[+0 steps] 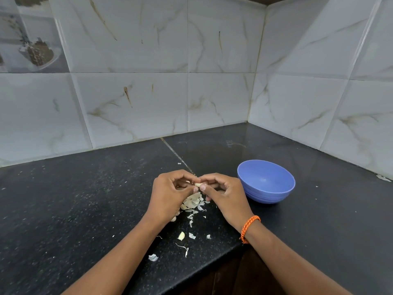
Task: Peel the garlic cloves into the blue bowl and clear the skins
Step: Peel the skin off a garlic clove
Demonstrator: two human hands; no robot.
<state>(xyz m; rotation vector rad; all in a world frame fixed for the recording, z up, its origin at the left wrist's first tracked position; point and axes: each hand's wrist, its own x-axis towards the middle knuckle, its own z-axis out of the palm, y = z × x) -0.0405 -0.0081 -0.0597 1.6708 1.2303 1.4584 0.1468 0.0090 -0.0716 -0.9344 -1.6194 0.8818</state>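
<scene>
A pale garlic clove (198, 184) is pinched between the fingertips of my left hand (170, 192) and my right hand (223, 194), held just above the black counter. Both hands have curled fingers meeting at the clove. Under them lies a heap of garlic cloves and papery skins (192, 202). A loose clove (181, 235) and scattered skin scraps (153, 257) lie nearer the counter's front edge. The blue bowl (251, 177) stands to the right of my right hand, apart from it, and looks empty inside.
The black granite counter (85, 199) runs into a tiled corner; marble-look wall tiles (191, 81) rise behind and to the right. The counter's front edge (212, 265) cuts diagonally near my wrists. An orange thread band (249, 227) is on my right wrist.
</scene>
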